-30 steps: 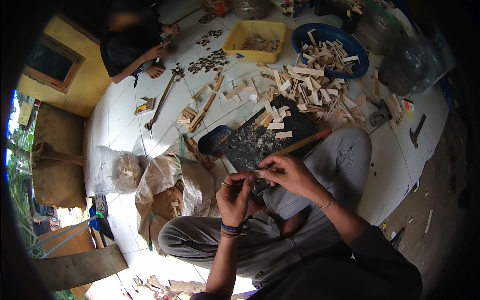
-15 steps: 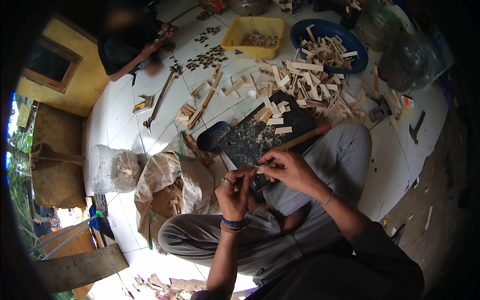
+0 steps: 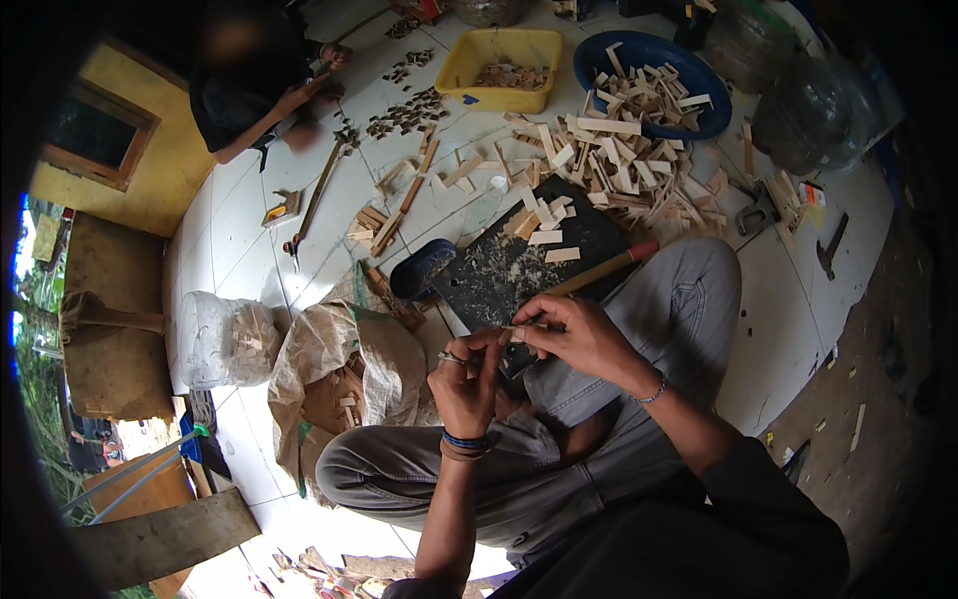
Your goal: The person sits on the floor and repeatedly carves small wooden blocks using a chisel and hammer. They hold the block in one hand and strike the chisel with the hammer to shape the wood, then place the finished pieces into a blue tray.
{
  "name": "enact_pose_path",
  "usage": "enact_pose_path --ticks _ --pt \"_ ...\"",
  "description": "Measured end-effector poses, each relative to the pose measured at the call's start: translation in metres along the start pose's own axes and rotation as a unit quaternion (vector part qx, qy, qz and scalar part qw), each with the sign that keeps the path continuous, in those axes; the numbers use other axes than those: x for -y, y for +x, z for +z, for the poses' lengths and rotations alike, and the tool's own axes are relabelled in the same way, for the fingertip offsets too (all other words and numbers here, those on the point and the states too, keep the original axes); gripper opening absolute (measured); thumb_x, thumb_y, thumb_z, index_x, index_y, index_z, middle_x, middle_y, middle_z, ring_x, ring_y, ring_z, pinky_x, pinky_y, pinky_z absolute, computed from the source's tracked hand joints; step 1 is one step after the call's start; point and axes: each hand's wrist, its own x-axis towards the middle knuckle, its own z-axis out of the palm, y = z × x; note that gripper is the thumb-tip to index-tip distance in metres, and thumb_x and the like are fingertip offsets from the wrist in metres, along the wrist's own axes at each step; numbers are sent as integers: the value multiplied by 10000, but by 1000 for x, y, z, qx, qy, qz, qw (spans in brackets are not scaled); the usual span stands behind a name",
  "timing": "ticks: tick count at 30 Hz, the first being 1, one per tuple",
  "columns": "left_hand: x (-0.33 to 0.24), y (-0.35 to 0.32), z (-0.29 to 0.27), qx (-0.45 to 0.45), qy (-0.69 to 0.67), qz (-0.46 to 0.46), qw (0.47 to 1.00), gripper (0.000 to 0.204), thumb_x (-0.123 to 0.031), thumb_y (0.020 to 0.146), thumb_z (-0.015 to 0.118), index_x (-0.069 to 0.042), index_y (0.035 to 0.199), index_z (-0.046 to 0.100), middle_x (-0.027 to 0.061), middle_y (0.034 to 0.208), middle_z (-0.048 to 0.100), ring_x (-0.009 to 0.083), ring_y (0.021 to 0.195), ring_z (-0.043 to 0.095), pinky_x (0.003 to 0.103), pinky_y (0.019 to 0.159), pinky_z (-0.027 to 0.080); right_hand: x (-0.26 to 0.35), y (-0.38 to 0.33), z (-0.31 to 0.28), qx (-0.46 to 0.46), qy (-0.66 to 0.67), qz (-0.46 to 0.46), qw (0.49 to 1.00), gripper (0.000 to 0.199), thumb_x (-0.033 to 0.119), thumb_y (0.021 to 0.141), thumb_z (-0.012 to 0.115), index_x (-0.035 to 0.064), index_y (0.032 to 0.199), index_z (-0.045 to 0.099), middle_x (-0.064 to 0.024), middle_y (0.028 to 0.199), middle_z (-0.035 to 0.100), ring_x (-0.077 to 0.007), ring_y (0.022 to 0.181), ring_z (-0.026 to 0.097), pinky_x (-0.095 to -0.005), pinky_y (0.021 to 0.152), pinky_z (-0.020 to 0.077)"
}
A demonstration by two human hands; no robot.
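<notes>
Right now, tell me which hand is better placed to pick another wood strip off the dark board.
Right. The right hand lies nearer the dark board and its wood strips; the left hand sits lower, over the lap, farther from them.

The person's left hand [image 3: 469, 384] and right hand [image 3: 574, 334] sit slightly lower over the lap, closer to the dark board's [image 3: 519, 265] near edge. Across the floor, the co-worker's hands [image 3: 314, 85] draw back together after swinging a long stick.

Packages on floor, no signs or screens
Clear plastic bag [image 3: 228, 339] of wood bits, left; open tan sack [image 3: 339, 371] just right of it; small red-white packet [image 3: 810, 194], far right.
</notes>
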Motion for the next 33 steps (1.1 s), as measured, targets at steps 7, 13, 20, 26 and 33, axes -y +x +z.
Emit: enact_pose_path --ticks 7,13,20,26,33 --pt "-1 -1 2 -11 -16 -23 1000 98 -49 941 764 17 994 714 99 962 781 108 863 711 273 770 559 0 0 1 4 0 -7 1000 186 163 992 712 -5 1068 685 -14 770 684 -50 666 596 -239 608 475" --pt "-2 -1 3 -22 46 27 998 88 -7 926 754 -9 1001 708 110 986 780 167 906 745 305 785 565 0 1 1 6 4 -8 1000 181 158 993 707 -8 1060 677 -15 783 674 -54 668 600 -237 608 480" --pt "1 1 1 -16 132 151 980 203 85 877 727 -61 1019 715 119 1004 756 288 1003 754 375 804 587 -1 1 1 12 11 -21 1000 169 141 992 701 -13 1053 666 -25 803 677 -60 674 607 -239 607 491" --pt "2 2 0 -12 152 178 972 272 95 850 730 -95 1045 720 113 1003 754 302 985 753 388 801 593 0 2 1 4 -2 -26 1000 161 143 989 697 -7 1035 662 -24 736 663 -63 649 613 -252 595 488" --pt "2 -1 0 -16 162 183 970 279 73 858 726 -104 1073 729 115 1027 752 309 951 747 387 781 592 1 2 1 22 -33 -31 999 132 105 1023 651 -22 1058 646 -9 772 656 -54 693 597 -242 632 490"
